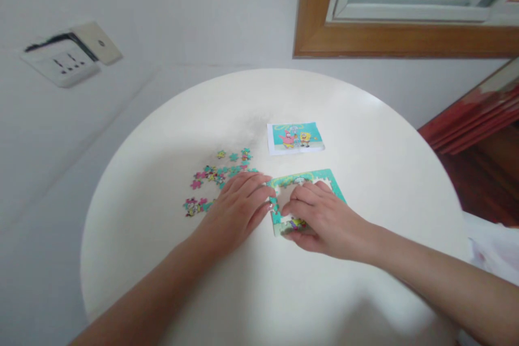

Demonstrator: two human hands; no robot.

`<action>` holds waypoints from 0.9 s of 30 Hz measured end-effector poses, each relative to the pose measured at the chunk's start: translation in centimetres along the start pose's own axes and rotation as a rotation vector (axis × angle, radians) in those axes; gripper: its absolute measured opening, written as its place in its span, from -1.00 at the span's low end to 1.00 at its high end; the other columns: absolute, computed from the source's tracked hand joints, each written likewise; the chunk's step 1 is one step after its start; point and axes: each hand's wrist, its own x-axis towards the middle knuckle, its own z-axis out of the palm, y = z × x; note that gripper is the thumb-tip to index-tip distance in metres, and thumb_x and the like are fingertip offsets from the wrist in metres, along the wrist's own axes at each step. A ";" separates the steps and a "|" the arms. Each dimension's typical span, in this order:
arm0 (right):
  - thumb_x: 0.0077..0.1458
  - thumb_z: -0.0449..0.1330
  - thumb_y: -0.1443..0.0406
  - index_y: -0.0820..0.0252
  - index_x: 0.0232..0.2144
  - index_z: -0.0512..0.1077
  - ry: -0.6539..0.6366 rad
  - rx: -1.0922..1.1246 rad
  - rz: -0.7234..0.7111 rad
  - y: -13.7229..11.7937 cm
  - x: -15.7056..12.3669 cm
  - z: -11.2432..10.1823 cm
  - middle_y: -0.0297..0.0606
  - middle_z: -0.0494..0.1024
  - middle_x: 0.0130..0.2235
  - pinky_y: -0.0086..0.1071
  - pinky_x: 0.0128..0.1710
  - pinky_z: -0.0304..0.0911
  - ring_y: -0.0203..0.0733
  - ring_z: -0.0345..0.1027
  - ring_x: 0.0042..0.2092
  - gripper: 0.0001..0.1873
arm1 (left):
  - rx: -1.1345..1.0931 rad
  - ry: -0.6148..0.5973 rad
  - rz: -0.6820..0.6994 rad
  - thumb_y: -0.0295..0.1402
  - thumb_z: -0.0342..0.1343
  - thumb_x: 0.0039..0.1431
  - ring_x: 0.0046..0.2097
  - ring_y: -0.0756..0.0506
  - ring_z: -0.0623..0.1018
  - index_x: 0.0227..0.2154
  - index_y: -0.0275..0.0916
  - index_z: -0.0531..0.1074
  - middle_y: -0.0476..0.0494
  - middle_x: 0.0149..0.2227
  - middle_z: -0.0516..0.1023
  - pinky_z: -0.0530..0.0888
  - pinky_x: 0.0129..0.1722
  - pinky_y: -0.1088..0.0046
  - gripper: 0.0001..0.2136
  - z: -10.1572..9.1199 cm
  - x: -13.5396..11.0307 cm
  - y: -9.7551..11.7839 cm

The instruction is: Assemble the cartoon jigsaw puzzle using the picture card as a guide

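A jigsaw puzzle lies on the round white table, its teal border pieces joined around a bare pale middle, with some yellow and purple pieces at the bottom. My left hand is at its left edge, thumb and index finger drawn close together; whatever is between them is too small to make out. Over the puzzle's right half rests my right hand, fingers bent onto the bare middle and thumb apart on the bottom border. It covers much of the puzzle. Loose puzzle pieces in teal, pink and yellow lie scattered left of my left hand.
Beyond the puzzle lies a cartoon reference picture on white paper. The round table stands against a white wall with a power socket. A wood-framed window is at upper right, and red cloth hangs at right.
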 end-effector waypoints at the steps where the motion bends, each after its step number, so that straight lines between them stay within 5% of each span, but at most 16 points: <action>1: 0.12 0.23 0.18 0.16 -0.13 0.46 0.003 -0.001 0.003 0.0 0.0 0.0 -0.20 0.48 -0.12 -0.22 -0.14 -0.01 -0.07 0.27 -0.08 -0.72 | 0.000 0.000 0.002 -0.34 -0.03 0.32 0.17 -0.17 0.33 -0.12 -0.18 0.42 -0.17 0.07 0.44 0.20 0.26 0.15 -0.83 0.0 0.0 0.0; 27: 0.28 0.07 0.14 0.08 0.01 0.47 -0.063 -0.155 -0.091 -0.1 -0.3 -1.1 -0.20 0.43 -0.21 -0.18 -0.16 -0.06 -0.09 0.20 -0.14 -0.66 | -0.017 -0.017 -0.012 -0.30 0.04 0.27 0.20 -0.21 0.30 -0.11 -0.18 0.41 -0.19 0.09 0.41 0.18 0.27 0.09 -0.82 0.1 -0.2 0.0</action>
